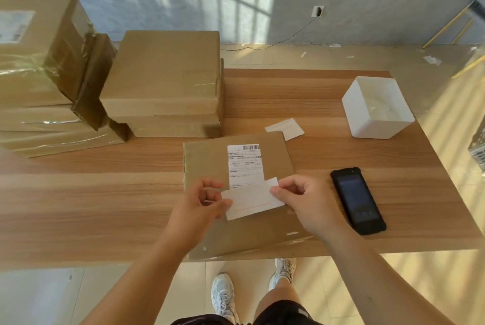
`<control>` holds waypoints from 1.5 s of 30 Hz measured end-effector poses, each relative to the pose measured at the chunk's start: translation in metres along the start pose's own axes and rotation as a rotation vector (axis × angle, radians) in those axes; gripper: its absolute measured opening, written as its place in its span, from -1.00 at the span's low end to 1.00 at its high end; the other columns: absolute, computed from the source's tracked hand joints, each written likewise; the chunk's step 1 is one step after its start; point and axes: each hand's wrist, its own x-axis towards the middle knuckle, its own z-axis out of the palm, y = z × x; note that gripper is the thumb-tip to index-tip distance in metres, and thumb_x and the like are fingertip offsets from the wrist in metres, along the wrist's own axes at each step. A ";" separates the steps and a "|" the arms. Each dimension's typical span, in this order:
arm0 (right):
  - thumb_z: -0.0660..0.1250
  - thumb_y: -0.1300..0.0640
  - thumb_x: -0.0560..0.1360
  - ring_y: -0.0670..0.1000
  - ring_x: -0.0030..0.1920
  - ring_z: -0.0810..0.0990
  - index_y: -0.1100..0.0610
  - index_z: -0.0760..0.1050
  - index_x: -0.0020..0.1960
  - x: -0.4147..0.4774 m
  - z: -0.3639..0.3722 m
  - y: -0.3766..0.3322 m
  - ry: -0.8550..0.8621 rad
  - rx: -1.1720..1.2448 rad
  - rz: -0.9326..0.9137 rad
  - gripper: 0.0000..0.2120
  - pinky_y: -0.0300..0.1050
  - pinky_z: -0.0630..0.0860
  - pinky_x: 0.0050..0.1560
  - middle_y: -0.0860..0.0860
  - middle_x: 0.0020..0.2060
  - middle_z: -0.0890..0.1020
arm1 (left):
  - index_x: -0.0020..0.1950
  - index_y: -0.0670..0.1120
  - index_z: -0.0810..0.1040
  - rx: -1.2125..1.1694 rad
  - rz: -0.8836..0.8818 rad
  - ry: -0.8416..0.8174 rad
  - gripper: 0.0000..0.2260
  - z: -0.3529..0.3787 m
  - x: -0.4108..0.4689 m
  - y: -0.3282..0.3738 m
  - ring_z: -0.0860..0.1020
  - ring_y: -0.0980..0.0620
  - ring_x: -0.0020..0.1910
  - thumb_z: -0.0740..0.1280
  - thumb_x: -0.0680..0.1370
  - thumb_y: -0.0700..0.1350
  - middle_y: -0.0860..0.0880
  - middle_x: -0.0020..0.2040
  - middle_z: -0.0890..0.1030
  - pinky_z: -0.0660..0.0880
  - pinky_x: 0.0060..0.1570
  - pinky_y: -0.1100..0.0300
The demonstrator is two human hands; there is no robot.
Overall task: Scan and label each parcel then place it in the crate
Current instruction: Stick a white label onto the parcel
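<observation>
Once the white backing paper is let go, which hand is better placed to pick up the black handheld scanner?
Right, probably. The right hand pinches the white backing paper on the side nearest the black handheld scanner. The left hand would have to cross the flat cardboard parcel.

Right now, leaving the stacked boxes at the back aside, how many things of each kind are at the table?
Labelled parcel: 1
Paper slips: 2, held slip and loose slip
Black scanner: 1
White tub: 1
Total: 5
</observation>
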 end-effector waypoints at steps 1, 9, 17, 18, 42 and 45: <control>0.47 0.11 0.44 -0.12 -0.31 0.58 0.04 0.63 -0.13 -0.002 0.008 0.002 -0.020 0.015 0.020 -0.97 -0.25 0.54 -0.29 0.00 -0.22 0.70 | 0.01 -0.05 0.51 0.002 -0.001 0.029 -0.76 -0.007 -0.002 -0.004 0.53 0.02 -0.28 0.45 0.42 -0.27 -0.02 -0.31 0.54 0.53 -0.17 0.11; 0.50 0.05 0.42 -0.10 -0.27 0.59 -0.02 0.52 -0.03 -0.015 0.065 0.021 -0.021 -0.153 0.025 -0.80 -0.13 0.59 -0.17 -0.05 -0.28 0.63 | -0.07 0.05 0.45 0.235 0.025 0.220 -0.72 -0.037 -0.016 -0.030 0.54 0.05 -0.28 0.48 0.39 -0.23 0.02 -0.16 0.56 0.41 -0.32 0.33; 0.51 0.08 0.40 -0.19 -0.33 0.47 0.09 0.44 -0.15 -0.014 0.081 0.033 0.087 -0.270 -0.057 -0.77 -0.34 0.39 -0.29 -0.11 -0.32 0.53 | -0.14 0.03 0.45 0.350 0.073 0.215 -0.76 -0.036 -0.020 -0.048 0.44 0.15 -0.39 0.45 0.41 -0.24 0.04 -0.23 0.51 0.39 -0.38 0.40; 0.50 0.08 0.41 -0.18 -0.33 0.47 0.09 0.44 -0.16 -0.013 0.082 0.033 0.094 -0.276 -0.070 -0.76 -0.30 0.41 -0.28 -0.11 -0.32 0.53 | -0.15 0.03 0.45 0.360 0.082 0.208 -0.77 -0.036 -0.019 -0.050 0.43 0.15 -0.39 0.45 0.42 -0.24 0.02 -0.23 0.50 0.40 -0.36 0.41; 0.43 0.02 0.47 -0.08 -0.13 0.35 0.08 0.53 0.31 -0.013 0.075 0.049 0.038 -0.571 -0.318 -0.57 -0.30 0.32 -0.09 -0.03 -0.09 0.34 | 0.16 -0.03 0.62 0.690 0.444 0.146 -0.60 -0.051 -0.024 -0.083 0.48 0.12 -0.36 0.48 0.37 0.07 0.04 -0.18 0.45 0.46 -0.32 0.29; 0.40 0.06 0.50 -0.08 -0.14 0.39 0.09 0.55 0.29 -0.013 0.068 0.047 0.035 -0.583 -0.289 -0.63 -0.29 0.36 -0.07 -0.02 -0.09 0.38 | 0.19 -0.04 0.61 0.643 0.457 0.140 -0.62 -0.050 -0.023 -0.085 0.49 0.18 -0.34 0.49 0.39 -0.02 0.04 -0.16 0.46 0.42 -0.27 0.41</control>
